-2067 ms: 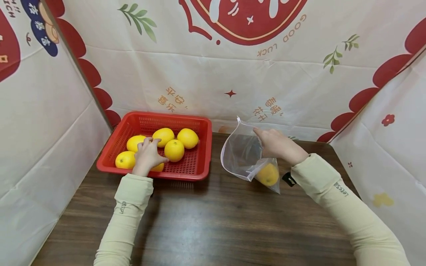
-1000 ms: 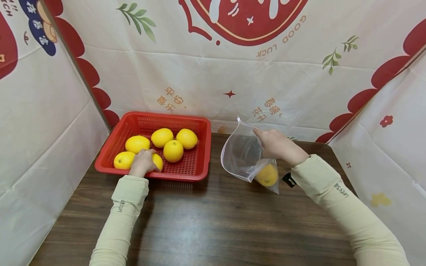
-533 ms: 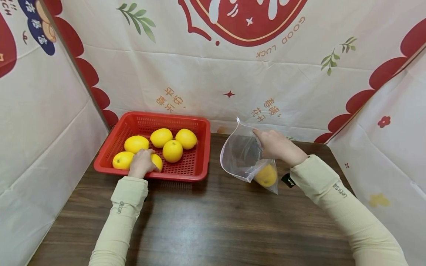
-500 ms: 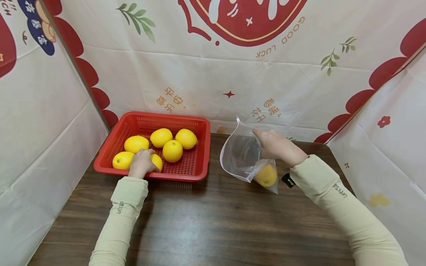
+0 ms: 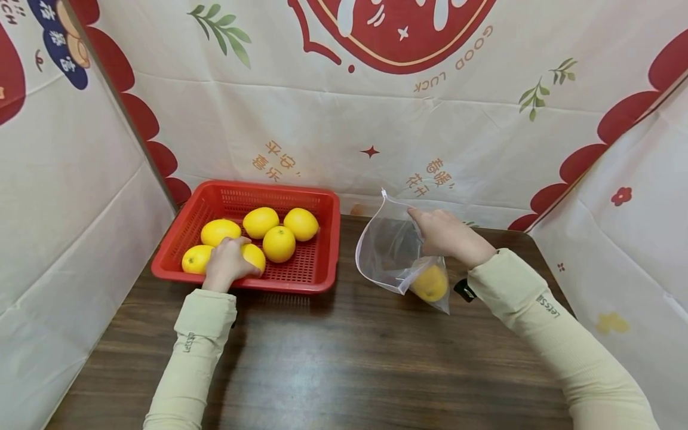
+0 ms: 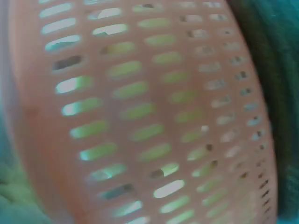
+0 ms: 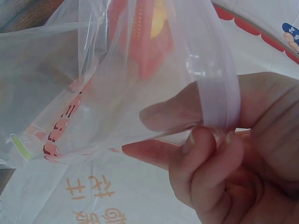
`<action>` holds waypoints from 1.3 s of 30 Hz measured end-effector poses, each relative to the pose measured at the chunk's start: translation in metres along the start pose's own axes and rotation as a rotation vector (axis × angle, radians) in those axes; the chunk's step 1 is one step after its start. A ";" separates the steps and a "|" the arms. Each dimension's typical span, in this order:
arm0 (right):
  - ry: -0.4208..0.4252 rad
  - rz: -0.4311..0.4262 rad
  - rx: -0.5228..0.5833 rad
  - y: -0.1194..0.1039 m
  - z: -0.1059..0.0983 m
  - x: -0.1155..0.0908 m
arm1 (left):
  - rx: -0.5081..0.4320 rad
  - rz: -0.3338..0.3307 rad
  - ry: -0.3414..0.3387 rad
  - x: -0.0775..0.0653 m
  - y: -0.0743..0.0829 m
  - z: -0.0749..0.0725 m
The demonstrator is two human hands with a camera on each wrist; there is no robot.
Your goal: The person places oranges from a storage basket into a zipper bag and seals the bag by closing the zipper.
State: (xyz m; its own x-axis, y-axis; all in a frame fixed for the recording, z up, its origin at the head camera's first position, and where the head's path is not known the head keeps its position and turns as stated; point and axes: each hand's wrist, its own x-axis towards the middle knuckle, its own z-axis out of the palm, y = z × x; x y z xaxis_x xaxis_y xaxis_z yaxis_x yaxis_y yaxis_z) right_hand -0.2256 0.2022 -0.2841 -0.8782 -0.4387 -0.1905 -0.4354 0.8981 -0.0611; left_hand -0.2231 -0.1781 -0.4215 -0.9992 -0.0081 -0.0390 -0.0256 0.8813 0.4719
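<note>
In the head view, my left hand point(image 5: 227, 263) reaches over the near wall of a red plastic basket point(image 5: 322, 279) and grips a lemon point(image 5: 253, 257) there. Part of that lemon is hidden behind the hand. Several other lemons lie in the basket, among them one lemon point(image 5: 196, 259) just left of the hand. My right hand point(image 5: 443, 235) pinches the upper edge of a clear zip bag point(image 5: 389, 245), whose mouth gapes towards the left. At the bag's bottom sits one lemon point(image 5: 430, 283). In the right wrist view, the thumb point(image 7: 173, 109) shows through the film.
A dark wood table point(image 5: 333, 358) carries everything. White printed cloth point(image 5: 344, 131) walls it in at the back and both sides. In the left wrist view, the slotted basket wall point(image 6: 140, 112) fills most of the picture, with yellow-green showing through.
My left hand came down onto the near lemon and closed around it. Since half a second ago, hand and lemon have risen slightly. The right hand and bag hold still.
</note>
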 end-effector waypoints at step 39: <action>-0.034 0.039 0.033 -0.004 0.002 0.002 | -0.463 0.555 0.012 -0.024 0.187 0.014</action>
State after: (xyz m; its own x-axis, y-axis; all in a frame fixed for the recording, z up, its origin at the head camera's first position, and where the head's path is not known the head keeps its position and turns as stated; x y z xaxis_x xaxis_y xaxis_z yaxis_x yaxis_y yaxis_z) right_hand -0.2250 0.1984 -0.2862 -0.8870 -0.4025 -0.2262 -0.3937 0.9153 -0.0849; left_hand -0.2035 -0.0067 -0.3444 -0.8687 0.3752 0.3234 0.4784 0.4664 0.7440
